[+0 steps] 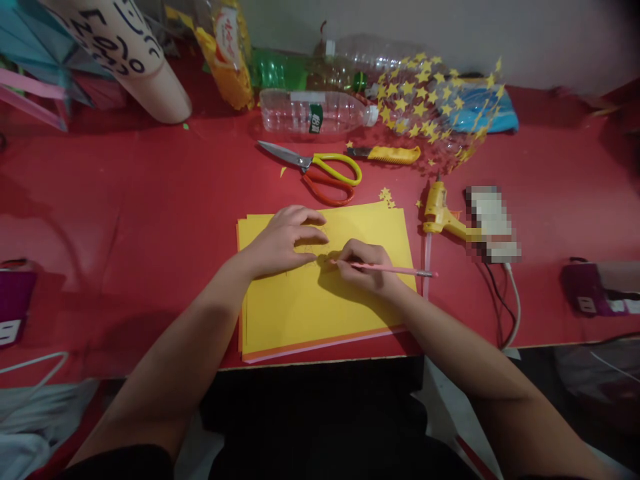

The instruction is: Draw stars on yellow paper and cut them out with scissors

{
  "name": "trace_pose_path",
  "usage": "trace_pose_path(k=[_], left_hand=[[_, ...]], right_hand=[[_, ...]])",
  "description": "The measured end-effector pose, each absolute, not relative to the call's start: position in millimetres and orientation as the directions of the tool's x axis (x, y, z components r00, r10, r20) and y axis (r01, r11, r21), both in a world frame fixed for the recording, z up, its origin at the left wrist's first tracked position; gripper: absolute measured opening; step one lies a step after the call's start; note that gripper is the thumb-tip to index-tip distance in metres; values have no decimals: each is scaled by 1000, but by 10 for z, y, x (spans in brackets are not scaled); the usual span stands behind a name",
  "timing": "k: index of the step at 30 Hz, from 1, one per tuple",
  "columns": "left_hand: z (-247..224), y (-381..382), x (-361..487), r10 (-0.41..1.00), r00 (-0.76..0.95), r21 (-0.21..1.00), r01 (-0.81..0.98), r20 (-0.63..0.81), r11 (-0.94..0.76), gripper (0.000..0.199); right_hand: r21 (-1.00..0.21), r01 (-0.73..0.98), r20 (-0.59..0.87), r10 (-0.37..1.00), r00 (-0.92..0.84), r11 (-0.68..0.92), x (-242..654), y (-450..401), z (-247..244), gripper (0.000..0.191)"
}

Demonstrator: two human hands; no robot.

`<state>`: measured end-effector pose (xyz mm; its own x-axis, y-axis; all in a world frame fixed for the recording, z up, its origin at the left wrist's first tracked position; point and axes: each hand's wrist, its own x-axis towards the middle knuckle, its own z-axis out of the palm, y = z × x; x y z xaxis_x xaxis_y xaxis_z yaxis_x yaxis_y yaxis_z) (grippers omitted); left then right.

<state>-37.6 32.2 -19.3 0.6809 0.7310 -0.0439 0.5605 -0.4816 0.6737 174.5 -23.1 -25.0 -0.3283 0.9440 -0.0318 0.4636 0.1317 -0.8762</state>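
Note:
A sheet of yellow paper (330, 313) tops a small stack with orange and pink edges showing beneath. My left hand (283, 243) lies on it, fingers spread, holding nothing. Just to its right, my right hand (367, 263) grips a pink pencil (395, 269), its tip at the paper and its eraser end pointing right. Faint pencil lines show between the two hands, partly covered by the left fingers. Beyond the paper's far edge lie scissors (310, 163) with one yellow and one red handle, and several small yellow paper stars (386, 197).
Behind are a yellow utility knife (393, 155), a clear plastic bottle (320, 112), a star-covered clear object (425, 100), a bag with yellow contents (227, 60) and a tall white cup (145, 73). A yellow glue gun (440, 213) and a blurred-out phone (494, 223) with a cable lie right.

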Motion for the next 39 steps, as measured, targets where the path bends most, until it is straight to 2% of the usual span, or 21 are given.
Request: trace_pose_path(k=[8, 13, 17, 19, 21, 23, 26, 28, 30, 32, 35, 39], left_hand=[[-207, 318, -382, 730, 682, 673, 560, -45, -482, 25], [-201, 328, -377, 730, 683, 669, 561, -40, -488, 24], [-189, 320, -378, 721, 691, 667, 559, -48, -492, 31], [-187, 306, -382, 734, 676, 678, 569, -64, -465, 41], [-187, 297, -390, 761, 644, 699, 579, -77, -419, 52], [-187, 300, -402, 792, 607, 718, 580, -66, -385, 57], [-187, 330, -429, 840, 543, 717, 584, 2, -380, 48], [-193, 354, -446, 858, 512, 699, 600, 37, -389, 39], [-204, 368, -452, 851, 524, 673, 614, 42, -411, 31], [-215, 365, -446, 830, 557, 634, 627, 41, -452, 27], [-222, 343, -427, 811, 583, 583, 643, 48, -497, 34], [-224, 334, -430, 815, 579, 609, 633, 38, -478, 49]], right_hand=[[-859, 493, -44, 940, -339, 137, 1720, -242, -239, 10], [-895, 430, -45, 937, -348, 117, 1730, -239, -238, 12], [-963, 263, -100, 985, -143, -59, 1784, -164, -268, 17], [-983, 166, -82, 996, -20, -78, 1829, -114, -277, 17], [-986, 165, -22, 1000, 6, -23, 1870, -79, -269, 14], [-958, 285, 22, 1000, -15, 26, 1892, -71, -245, 15], [-841, 521, 81, 986, -143, 145, 1882, -110, -203, 15], [-761, 599, 118, 962, -247, 247, 1863, -152, -184, 15], [-741, 594, 124, 933, -338, 314, 1854, -189, -169, 16], [-772, 552, 111, 923, -370, 314, 1860, -201, -157, 17], [-782, 543, 142, 936, -322, 305, 1887, -157, -168, 20], [-611, 597, 339, 853, -397, 520, 1870, -89, -266, 23]])
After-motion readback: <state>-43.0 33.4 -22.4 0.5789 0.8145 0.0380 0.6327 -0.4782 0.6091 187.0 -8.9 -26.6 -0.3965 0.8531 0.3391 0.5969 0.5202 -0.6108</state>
